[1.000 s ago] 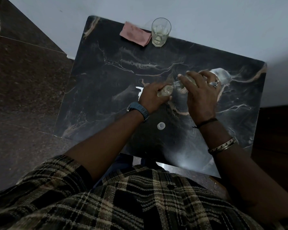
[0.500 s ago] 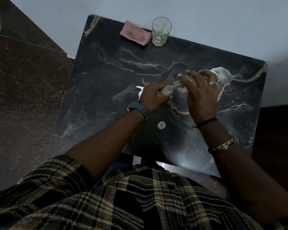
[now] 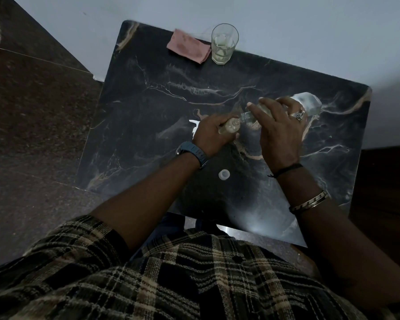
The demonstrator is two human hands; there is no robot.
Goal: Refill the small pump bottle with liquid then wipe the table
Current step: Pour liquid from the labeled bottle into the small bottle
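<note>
Pouring arrangement seen from the head camera, looking down on a dark veined marble worktop point(image 3: 148, 125). The left hand point(image 3: 211, 135) has its fingers curled round the small pump bottle point(image 3: 230, 127), holding it above the middle of the worktop with its open neck turned toward the right. The bottle's contents look pale and cloudy. The right hand point(image 3: 280, 132) grips a larger clear bottle point(image 3: 307, 103), fingers wrapped over its body, and tips it down to the left so that its neck meets the mouth of the small bottle. Whether liquid passes between the two cannot be told at this dim light. A ring shows on one finger of the right hand; a dark cord and a metal bangle point(image 3: 308, 202) circle that wrist. A blue watch point(image 3: 192, 151) sits on the left wrist.

A small white cap point(image 3: 224, 174) lies on the worktop near the person, between the two forearms and apart from both. A white part point(image 3: 193, 127) shows just left of the left hand, partly hidden by it. At the far edge stands an upright drinking glass point(image 3: 224, 43) with some pale liquid in it, and just beside it on the left lies a folded pink cloth point(image 3: 188, 46). A plaid shirt point(image 3: 171, 280) fills the lower foreground.
</note>
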